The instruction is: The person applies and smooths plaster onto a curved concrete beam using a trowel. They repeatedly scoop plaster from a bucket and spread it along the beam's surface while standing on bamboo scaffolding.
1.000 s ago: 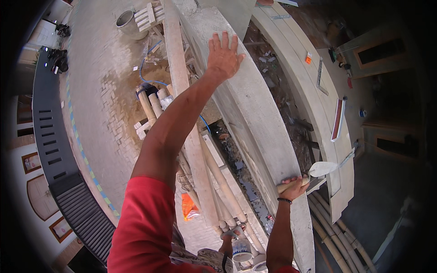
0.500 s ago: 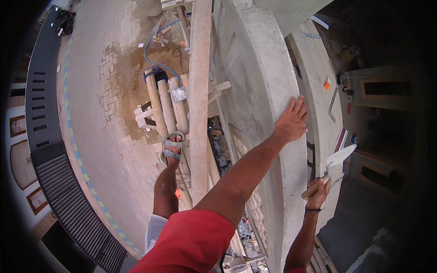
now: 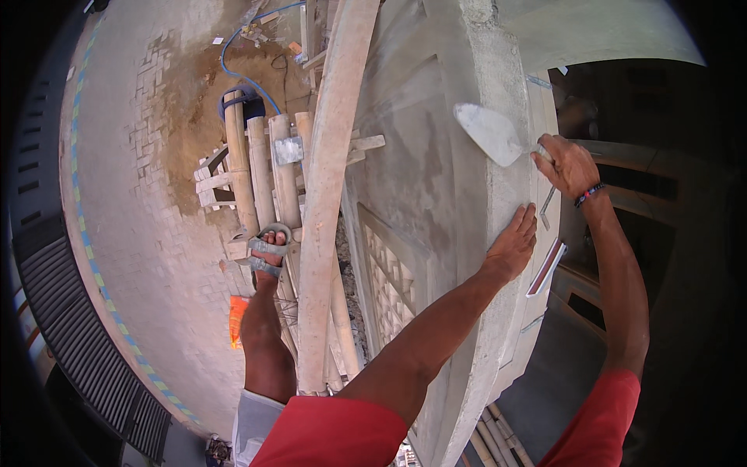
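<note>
My right hand (image 3: 569, 166) grips the handle of a pointing trowel (image 3: 489, 134). The trowel's pale, leaf-shaped blade points left across the top of a rough grey concrete wall (image 3: 496, 74), over its edge toward the plastered face (image 3: 412, 148). Just below, my left hand (image 3: 511, 244) lies on the wall top with its fingers stretched out, holding nothing. Near my hands, on a paler ledge to the right, are a thin metal angle piece (image 3: 546, 212) and a long reddish-brown and white strip (image 3: 546, 268).
My sandalled foot (image 3: 269, 247) stands on bamboo poles (image 3: 258, 171) left of the wall. A long plank (image 3: 331, 194) runs alongside them. Further left lie a paved street (image 3: 117, 233), a blue hose (image 3: 243, 76) and an orange packet (image 3: 237, 319). Dark space drops away at right.
My right hand has swung up and forward with the trowel, bringing its blade over the wall top. My left hand stays on the wall. The whole view has shifted and tilted.
</note>
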The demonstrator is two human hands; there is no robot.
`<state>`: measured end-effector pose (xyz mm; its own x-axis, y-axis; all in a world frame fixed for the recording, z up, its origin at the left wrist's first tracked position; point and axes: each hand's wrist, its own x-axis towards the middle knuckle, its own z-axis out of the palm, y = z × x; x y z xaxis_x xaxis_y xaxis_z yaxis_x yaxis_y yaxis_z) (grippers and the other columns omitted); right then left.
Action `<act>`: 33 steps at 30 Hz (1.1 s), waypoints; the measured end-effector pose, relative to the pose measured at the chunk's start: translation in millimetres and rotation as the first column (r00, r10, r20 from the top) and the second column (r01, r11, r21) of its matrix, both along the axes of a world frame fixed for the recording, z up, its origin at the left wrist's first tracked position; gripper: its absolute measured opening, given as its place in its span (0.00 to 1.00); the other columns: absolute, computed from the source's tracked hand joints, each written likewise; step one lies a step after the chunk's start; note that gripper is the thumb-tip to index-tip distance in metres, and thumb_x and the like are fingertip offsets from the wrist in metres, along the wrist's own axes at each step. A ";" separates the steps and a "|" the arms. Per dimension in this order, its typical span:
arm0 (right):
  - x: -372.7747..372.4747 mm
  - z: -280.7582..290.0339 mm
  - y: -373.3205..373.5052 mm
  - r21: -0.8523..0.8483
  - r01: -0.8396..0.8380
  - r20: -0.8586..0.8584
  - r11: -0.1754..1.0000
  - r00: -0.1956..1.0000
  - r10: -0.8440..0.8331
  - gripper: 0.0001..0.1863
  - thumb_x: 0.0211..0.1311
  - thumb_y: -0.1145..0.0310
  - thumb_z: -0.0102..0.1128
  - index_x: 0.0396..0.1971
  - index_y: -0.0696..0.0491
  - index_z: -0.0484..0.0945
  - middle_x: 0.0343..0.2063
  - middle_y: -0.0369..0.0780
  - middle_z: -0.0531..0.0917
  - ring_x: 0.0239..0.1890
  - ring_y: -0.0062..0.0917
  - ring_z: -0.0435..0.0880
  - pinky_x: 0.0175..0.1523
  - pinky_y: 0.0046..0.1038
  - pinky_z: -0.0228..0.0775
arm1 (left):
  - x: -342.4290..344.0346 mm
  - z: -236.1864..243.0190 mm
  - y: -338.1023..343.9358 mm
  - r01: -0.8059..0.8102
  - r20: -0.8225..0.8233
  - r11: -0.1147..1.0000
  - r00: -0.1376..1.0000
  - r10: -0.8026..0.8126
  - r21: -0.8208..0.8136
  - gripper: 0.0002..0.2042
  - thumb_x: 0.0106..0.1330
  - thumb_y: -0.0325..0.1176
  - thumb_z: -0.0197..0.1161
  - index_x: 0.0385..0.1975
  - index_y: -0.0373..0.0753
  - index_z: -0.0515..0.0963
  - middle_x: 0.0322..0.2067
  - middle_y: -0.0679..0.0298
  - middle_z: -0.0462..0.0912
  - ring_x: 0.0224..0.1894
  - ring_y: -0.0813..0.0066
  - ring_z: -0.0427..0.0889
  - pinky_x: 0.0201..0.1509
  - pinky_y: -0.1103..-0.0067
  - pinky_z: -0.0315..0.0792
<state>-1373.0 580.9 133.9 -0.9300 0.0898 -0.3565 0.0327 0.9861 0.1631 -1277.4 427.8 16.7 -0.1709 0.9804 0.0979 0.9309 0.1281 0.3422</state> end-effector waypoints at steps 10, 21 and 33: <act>-47.1 5.3 -22.3 -0.006 -0.142 -0.059 0.990 0.988 0.141 0.19 0.64 0.53 0.56 0.40 0.55 0.76 0.26 0.50 0.82 0.33 0.49 0.82 0.41 0.44 0.74 | -12.4 4.9 -6.9 0.026 0.020 1.000 0.999 -0.026 -0.003 0.21 0.70 0.40 0.47 0.60 0.40 0.72 0.68 0.62 0.62 0.74 0.53 0.44 0.76 0.56 0.33; -61.0 15.1 -22.4 -0.028 -0.157 -0.054 0.987 0.986 0.155 0.17 0.62 0.56 0.57 0.38 0.56 0.76 0.27 0.51 0.82 0.32 0.48 0.82 0.39 0.44 0.73 | -13.0 13.4 -13.0 0.013 0.041 1.000 0.999 -0.013 -0.008 0.21 0.69 0.39 0.48 0.59 0.40 0.73 0.68 0.63 0.62 0.74 0.54 0.45 0.76 0.56 0.33; -96.1 11.1 17.9 0.093 -0.053 -0.046 0.994 0.997 0.058 0.16 0.61 0.57 0.57 0.35 0.56 0.75 0.25 0.50 0.82 0.33 0.48 0.81 0.40 0.43 0.74 | -7.3 12.3 -12.5 0.013 0.063 0.999 0.998 -0.015 0.030 0.20 0.69 0.38 0.50 0.59 0.41 0.73 0.68 0.64 0.61 0.74 0.54 0.45 0.76 0.56 0.33</act>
<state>-1469.1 598.9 145.0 -0.9506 0.0677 -0.3030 -0.0116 0.9674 0.2528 -1284.7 415.3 29.0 -0.1640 0.9796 0.1162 0.9090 0.1043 0.4036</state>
